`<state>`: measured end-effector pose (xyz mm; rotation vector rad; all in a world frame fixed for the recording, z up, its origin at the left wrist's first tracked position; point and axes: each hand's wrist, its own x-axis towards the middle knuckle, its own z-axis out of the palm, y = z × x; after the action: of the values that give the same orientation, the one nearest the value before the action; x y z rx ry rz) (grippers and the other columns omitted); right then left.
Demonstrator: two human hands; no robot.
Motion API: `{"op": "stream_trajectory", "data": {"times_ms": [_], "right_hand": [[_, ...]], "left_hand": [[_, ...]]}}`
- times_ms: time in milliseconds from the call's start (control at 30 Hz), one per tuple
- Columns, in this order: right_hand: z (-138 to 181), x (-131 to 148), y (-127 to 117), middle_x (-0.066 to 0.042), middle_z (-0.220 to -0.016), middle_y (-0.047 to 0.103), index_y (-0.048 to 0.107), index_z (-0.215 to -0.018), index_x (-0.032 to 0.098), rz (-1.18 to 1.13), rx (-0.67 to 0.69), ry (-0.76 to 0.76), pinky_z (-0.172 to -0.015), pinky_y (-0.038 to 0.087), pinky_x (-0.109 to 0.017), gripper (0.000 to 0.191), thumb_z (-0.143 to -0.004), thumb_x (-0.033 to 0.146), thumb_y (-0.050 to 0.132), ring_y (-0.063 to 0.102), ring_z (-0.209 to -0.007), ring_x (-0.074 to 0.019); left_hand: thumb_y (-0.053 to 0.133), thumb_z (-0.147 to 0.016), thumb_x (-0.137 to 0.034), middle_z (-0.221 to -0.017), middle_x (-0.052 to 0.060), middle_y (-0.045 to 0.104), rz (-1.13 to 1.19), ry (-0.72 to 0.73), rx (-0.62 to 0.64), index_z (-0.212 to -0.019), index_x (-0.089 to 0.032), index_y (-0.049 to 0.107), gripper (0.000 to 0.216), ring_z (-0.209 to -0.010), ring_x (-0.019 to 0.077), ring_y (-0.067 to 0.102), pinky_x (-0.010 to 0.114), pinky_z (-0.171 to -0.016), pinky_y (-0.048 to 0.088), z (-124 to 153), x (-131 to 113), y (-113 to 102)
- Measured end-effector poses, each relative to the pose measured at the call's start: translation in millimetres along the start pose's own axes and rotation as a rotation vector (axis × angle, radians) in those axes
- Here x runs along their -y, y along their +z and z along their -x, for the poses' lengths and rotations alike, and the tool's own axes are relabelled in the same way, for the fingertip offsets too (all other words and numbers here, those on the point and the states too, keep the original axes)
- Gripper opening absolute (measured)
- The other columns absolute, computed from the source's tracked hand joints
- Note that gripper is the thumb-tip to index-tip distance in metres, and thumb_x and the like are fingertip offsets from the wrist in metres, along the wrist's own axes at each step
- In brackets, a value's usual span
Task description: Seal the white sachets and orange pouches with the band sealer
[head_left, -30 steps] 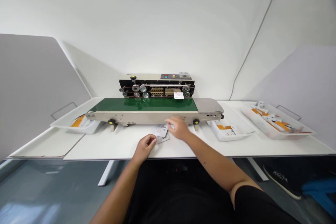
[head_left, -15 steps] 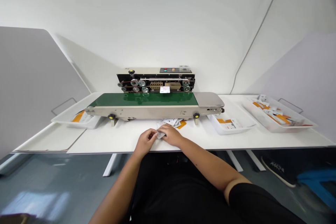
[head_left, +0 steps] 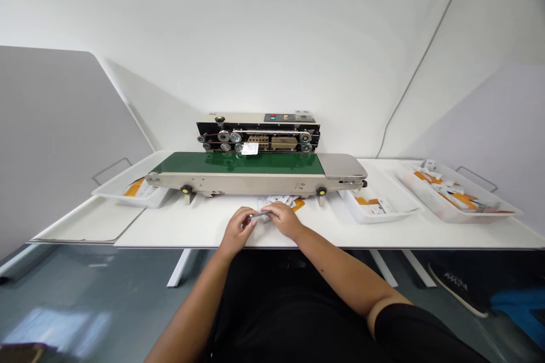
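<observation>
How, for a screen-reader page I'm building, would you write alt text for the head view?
A person's left hand and right hand hold a narrow silver item over a white table, just in front of a band sealer with a green conveyor belt. Printed packets lie just beyond the hands, and white trays of orange-marked packets sit on both sides.
</observation>
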<state>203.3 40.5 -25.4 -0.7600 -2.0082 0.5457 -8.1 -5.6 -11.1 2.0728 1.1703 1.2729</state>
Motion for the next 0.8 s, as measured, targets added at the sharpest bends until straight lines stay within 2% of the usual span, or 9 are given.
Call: {"op": "stream_trajectory", "data": {"times_ms": [133, 267, 500, 567, 633, 733, 800], "right_hand": [[3, 4, 1, -0.005, -0.098, 0.076, 0.076, -0.106, 0.024, -0.016, 0.065, 0.072, -0.085, 0.052, -0.033, 0.018, -0.096, 0.033, 0.064, 0.069, -0.089, -0.0216], [3, 3, 2, -0.002, -0.073, 0.069, 0.075, -0.089, 0.021, 0.015, 0.016, 0.168, -0.068, 0.048, -0.029, 0.024, -0.093, 0.042, 0.066, 0.061, -0.067, -0.0182], [2, 5, -1, -0.004, -0.075, 0.069, 0.077, -0.087, 0.020, -0.002, -0.158, 0.125, -0.069, 0.048, -0.029, 0.027, -0.094, 0.043, 0.063, 0.062, -0.070, -0.0192], [2, 5, -3, -0.006, -0.079, 0.072, 0.078, -0.088, 0.020, -0.003, -0.202, 0.157, -0.073, 0.050, -0.031, 0.028, -0.095, 0.042, 0.061, 0.064, -0.075, -0.0207], [1, 6, -4, -0.007, -0.082, 0.075, 0.078, -0.087, 0.020, -0.076, -0.142, 0.231, -0.076, 0.053, -0.033, 0.031, -0.094, 0.045, 0.061, 0.068, -0.080, -0.0225], [-2, 8, 1, -0.008, -0.094, 0.078, 0.078, -0.095, 0.019, -0.294, 0.055, 0.293, -0.081, 0.056, -0.035, 0.035, -0.093, 0.050, 0.063, 0.072, -0.092, -0.0251], [-6, 10, 5, -0.008, -0.099, 0.078, 0.075, -0.107, 0.019, -0.417, 0.076, 0.353, -0.076, 0.058, -0.035, 0.037, -0.090, 0.050, 0.065, 0.073, -0.091, -0.0252]], "left_hand": [[0.062, -0.094, -0.040, -0.088, 0.005, 0.066, -0.033, -0.054, -0.043, -0.091, -0.021, 0.070, 0.022, -0.080, 0.0206, 0.059, 0.030, -0.073, 0.048, 2, 3, -1], [0.058, -0.096, -0.040, -0.082, 0.004, 0.065, -0.032, -0.071, -0.116, -0.082, -0.020, 0.066, 0.026, -0.076, 0.0190, 0.059, 0.028, -0.071, 0.048, 2, 7, -2], [0.059, -0.098, -0.036, -0.081, 0.003, 0.066, -0.039, -0.031, -0.188, -0.066, -0.019, 0.064, 0.036, -0.076, 0.0174, 0.063, 0.028, -0.071, 0.053, 3, 8, -3], [0.057, -0.099, -0.034, -0.085, 0.005, 0.068, -0.049, -0.020, -0.234, -0.073, -0.019, 0.070, 0.033, -0.071, 0.0162, 0.064, 0.028, -0.067, 0.055, 4, 10, -3], [0.054, -0.100, -0.032, -0.096, 0.006, 0.070, -0.063, 0.000, -0.281, -0.090, -0.020, 0.076, 0.027, -0.073, 0.0167, 0.066, 0.029, -0.066, 0.058, 4, 13, -1], [0.056, -0.098, -0.028, -0.110, 0.007, 0.070, -0.094, 0.068, -0.288, -0.108, -0.025, 0.078, 0.024, -0.095, 0.0223, 0.070, 0.036, -0.081, 0.062, 4, 17, 3], [0.060, -0.096, -0.026, -0.118, 0.008, 0.069, -0.127, 0.153, -0.214, -0.115, -0.028, 0.077, 0.025, -0.109, 0.0256, 0.068, 0.041, -0.092, 0.061, 4, 17, 6]]}}
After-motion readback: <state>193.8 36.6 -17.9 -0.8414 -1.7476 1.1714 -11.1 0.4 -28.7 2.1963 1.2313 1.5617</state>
